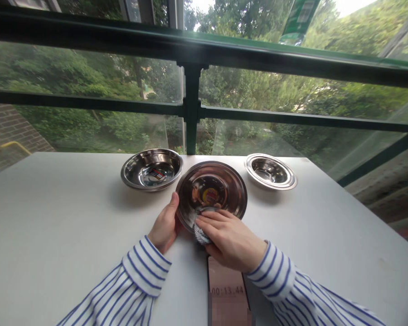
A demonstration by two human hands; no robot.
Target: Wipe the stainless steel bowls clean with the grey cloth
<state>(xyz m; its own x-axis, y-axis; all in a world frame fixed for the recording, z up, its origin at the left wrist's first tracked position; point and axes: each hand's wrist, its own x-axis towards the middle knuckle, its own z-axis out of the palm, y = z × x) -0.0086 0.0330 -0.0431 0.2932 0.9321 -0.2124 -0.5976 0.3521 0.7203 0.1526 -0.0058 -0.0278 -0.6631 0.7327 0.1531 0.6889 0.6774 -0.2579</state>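
Note:
A shiny steel basin (224, 181) with a round yellow and red sticker inside is tilted toward me at the middle of the table. My left hand (166, 224) grips its left rim, thumb on top and the other fingers hidden beneath. In my right hand (229, 237) is a checked cloth (201, 234), pressed against the basin's near inner wall and rim. To the left stands a second steel basin (132, 174) with a label on its bottom. A smaller wide-rimmed steel bowl (289, 180) sits to the right.
On the white table (71, 235), a phone (227, 276) showing a running timer lies below my right hand. Beyond the table's far edge runs a dark green railing (191, 90) with glass panels. A green bottle (299, 20) rests at its top.

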